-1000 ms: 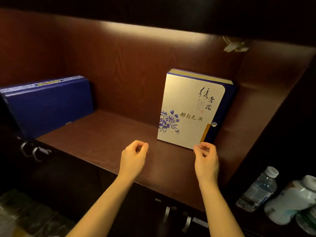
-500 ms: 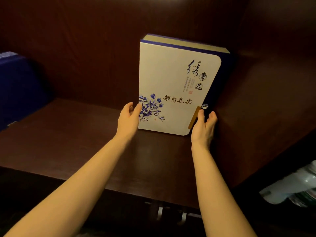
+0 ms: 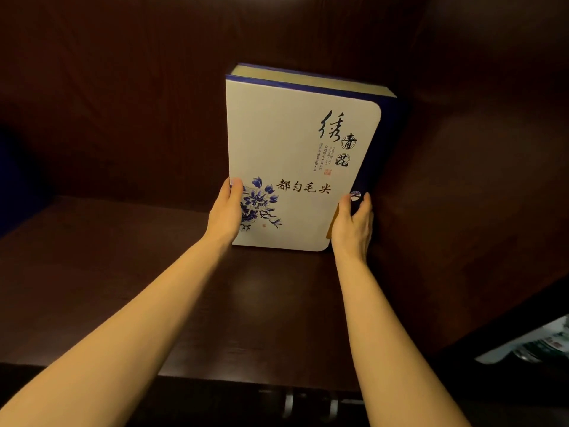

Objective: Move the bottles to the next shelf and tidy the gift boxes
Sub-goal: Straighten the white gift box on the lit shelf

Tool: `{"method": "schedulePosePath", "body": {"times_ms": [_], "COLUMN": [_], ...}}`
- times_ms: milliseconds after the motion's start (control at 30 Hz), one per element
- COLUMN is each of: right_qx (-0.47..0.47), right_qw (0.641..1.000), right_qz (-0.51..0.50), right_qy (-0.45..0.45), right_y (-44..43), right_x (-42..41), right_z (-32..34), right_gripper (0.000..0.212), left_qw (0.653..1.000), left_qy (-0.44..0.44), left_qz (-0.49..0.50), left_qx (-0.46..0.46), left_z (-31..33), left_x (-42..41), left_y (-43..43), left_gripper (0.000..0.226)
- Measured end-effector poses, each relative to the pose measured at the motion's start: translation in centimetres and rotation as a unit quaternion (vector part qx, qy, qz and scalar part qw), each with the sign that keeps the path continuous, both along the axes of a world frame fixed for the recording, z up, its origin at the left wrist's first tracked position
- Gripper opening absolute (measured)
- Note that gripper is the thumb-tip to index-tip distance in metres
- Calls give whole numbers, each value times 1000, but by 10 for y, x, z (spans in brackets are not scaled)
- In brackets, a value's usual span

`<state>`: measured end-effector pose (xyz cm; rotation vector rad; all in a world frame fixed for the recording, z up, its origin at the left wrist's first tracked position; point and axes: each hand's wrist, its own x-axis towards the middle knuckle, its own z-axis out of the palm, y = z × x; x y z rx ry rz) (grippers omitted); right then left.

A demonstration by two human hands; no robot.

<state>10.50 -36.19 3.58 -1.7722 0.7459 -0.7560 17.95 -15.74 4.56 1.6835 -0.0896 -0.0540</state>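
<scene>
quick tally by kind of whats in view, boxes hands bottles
gift box: 1, standing on the shelf, gripped at both side edges
hands: 2, left hand and right hand
bottle: 1, blurred and cut off at the frame edge
total: 4

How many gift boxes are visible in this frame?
1 clear one: the white gift box stands at the back of the shelf, left hand and right hand gripping its lower sides. A dim blue shape at the left edge may be another.
</scene>
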Motion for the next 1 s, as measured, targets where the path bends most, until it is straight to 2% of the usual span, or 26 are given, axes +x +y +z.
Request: {"method": "schedulePosePath", "body": {"times_ms": [400,833,1000], "right_qx": [-78,-103,-108], "right_qw": [996,994,993], "right_qz": [-19,6,21], "right_qy": [45,32,39], "right_y": [8,28,34], "right_x": [-9,-57,-77], "right_z": [11,7,9], "right_gripper": [68,66,65], "left_qw": [998,996,995], "left_qy": [-20,-31,-38], "left_qz": [40,71,83], "left_qx": [36,42,40], "left_z": [-4,-8,-8], "left_x": [-8,-45,-62], "left_y": [12,36,43], "left_gripper": [64,63,55]}}
